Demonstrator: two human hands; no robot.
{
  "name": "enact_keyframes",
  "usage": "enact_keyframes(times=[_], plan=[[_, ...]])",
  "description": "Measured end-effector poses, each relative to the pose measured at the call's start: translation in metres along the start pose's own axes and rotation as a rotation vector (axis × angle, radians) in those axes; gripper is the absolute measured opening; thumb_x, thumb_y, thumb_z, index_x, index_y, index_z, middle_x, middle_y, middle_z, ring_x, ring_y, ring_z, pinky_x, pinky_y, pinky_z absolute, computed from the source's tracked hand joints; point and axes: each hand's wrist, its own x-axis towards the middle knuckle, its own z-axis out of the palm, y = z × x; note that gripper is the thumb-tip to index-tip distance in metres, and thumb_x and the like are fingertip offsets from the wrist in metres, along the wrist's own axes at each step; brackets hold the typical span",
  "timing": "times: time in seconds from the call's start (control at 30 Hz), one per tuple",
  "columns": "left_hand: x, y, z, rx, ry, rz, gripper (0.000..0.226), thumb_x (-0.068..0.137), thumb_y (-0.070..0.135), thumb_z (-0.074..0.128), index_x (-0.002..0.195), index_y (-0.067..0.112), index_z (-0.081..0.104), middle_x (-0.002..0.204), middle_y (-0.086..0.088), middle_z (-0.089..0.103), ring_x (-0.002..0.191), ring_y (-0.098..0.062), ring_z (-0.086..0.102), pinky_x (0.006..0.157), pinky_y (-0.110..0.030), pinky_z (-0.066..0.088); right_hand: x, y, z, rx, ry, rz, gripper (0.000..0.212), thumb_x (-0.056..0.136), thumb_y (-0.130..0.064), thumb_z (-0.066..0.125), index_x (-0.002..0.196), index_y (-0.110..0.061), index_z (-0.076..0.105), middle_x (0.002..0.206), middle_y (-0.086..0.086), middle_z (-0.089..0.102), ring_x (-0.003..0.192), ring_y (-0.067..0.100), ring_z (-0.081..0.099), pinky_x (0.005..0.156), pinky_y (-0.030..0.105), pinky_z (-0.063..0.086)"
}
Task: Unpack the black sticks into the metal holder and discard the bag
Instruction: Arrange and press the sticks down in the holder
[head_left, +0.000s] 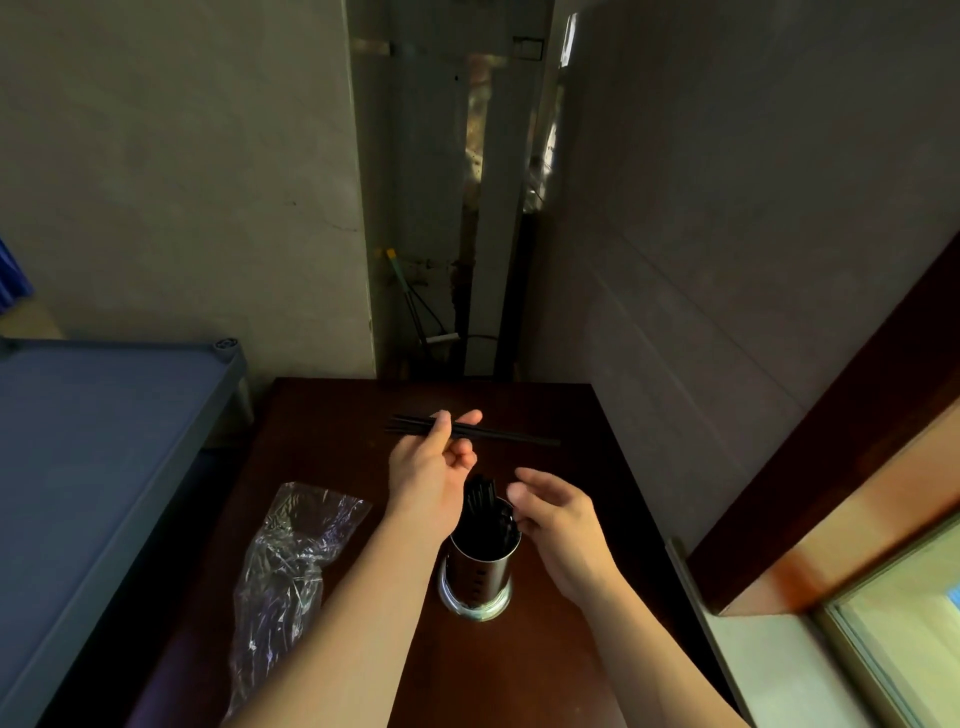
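Observation:
A round metal holder (478, 577) stands on the dark wooden table (545, 649), with several black sticks (480, 501) upright inside it. My left hand (431, 467) is just behind the holder and grips a small bundle of black sticks (511, 435), held level and pointing right. Just right of the holder's rim, my right hand (561, 525) hovers with its fingers loosely curled and nothing in it. The clear plastic bag (285, 561) lies crumpled and flat on the table, to the left of my left forearm.
A blue-grey bed or shelf surface (88, 441) borders the table on the left. Walls close in behind and on the right, with a narrow gap holding pipes and poles (431, 312). A window sill (779, 649) runs along the lower right.

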Motion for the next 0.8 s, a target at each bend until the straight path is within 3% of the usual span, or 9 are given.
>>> enact_keyframes(times=[0.07, 0.17, 0.27, 0.43, 0.53, 0.63, 0.8], plan=[[0.000, -0.006, 0.000, -0.026, -0.001, -0.036, 0.008, 0.105, 0.009, 0.052, 0.100, 0.005, 0.056, 0.105, -0.023, 0.076, 0.057, -0.012, 0.050, 0.053, -0.021, 0.047, 0.000, -0.009, 0.010, 0.094, -0.070, -0.027, 0.044, 0.083, -0.026, 0.080, 0.124, -0.016, 0.070, 0.094, 0.006, 0.073, 0.079, 0.016, 0.064, 0.079, 0.033, 0.054], [0.002, -0.017, 0.000, -0.043, 0.030, -0.071, 0.007, 0.104, 0.007, 0.053, 0.100, 0.006, 0.058, 0.095, -0.019, 0.079, 0.054, -0.011, 0.051, 0.052, -0.021, 0.047, 0.000, -0.024, 0.024, 0.311, -0.120, -0.093, 0.034, 0.084, -0.025, 0.079, 0.116, -0.013, 0.073, 0.090, 0.008, 0.067, 0.072, 0.012, 0.059, 0.074, 0.029, 0.052], [0.003, -0.024, -0.002, -0.039, 0.050, -0.106, 0.005, 0.102, 0.006, 0.055, 0.102, 0.005, 0.061, 0.088, -0.014, 0.079, 0.052, -0.010, 0.054, 0.052, -0.022, 0.050, 0.002, -0.034, 0.033, 0.373, -0.066, -0.138, 0.027, 0.090, -0.030, 0.070, 0.106, -0.009, 0.074, 0.081, 0.007, 0.068, 0.067, 0.012, 0.060, 0.070, 0.026, 0.053], [0.001, -0.033, -0.008, -0.017, 0.092, -0.223, 0.020, 0.097, 0.014, 0.067, 0.109, -0.001, 0.063, 0.089, -0.015, 0.070, 0.057, -0.014, 0.057, 0.047, -0.022, 0.047, 0.008, -0.038, 0.032, 0.319, 0.108, -0.161, 0.018, 0.099, -0.012, 0.060, 0.097, 0.001, 0.071, 0.071, 0.011, 0.067, 0.064, 0.017, 0.064, 0.067, 0.029, 0.055], [0.002, -0.030, -0.021, 0.083, 0.176, -0.254, 0.026, 0.096, 0.025, 0.070, 0.110, 0.004, 0.064, 0.098, -0.018, 0.076, 0.059, -0.014, 0.057, 0.049, -0.023, 0.044, 0.013, -0.042, 0.017, 0.207, 0.203, -0.211, 0.016, 0.099, -0.010, 0.060, 0.095, 0.001, 0.071, 0.072, 0.008, 0.068, 0.064, 0.019, 0.065, 0.068, 0.033, 0.056], [0.007, -0.027, -0.042, 0.223, 0.340, -0.186, 0.017, 0.101, 0.018, 0.062, 0.114, 0.008, 0.062, 0.095, -0.015, 0.071, 0.057, -0.014, 0.052, 0.049, -0.024, 0.039, 0.017, -0.044, -0.001, -0.057, 0.264, -0.273, 0.017, 0.098, -0.013, 0.061, 0.090, -0.005, 0.074, 0.071, 0.009, 0.071, 0.062, 0.018, 0.068, 0.065, 0.032, 0.058], [0.009, -0.039, -0.066, 0.461, 0.402, -0.064, 0.022, 0.098, -0.001, 0.058, 0.117, 0.004, 0.067, 0.096, -0.011, 0.068, 0.061, -0.015, 0.053, 0.052, -0.025, 0.043, 0.015, -0.038, -0.012, -0.413, 0.142, -0.289, 0.014, 0.095, -0.017, 0.065, 0.084, -0.017, 0.072, 0.063, 0.003, 0.070, 0.058, 0.012, 0.067, 0.058, 0.024, 0.054]])
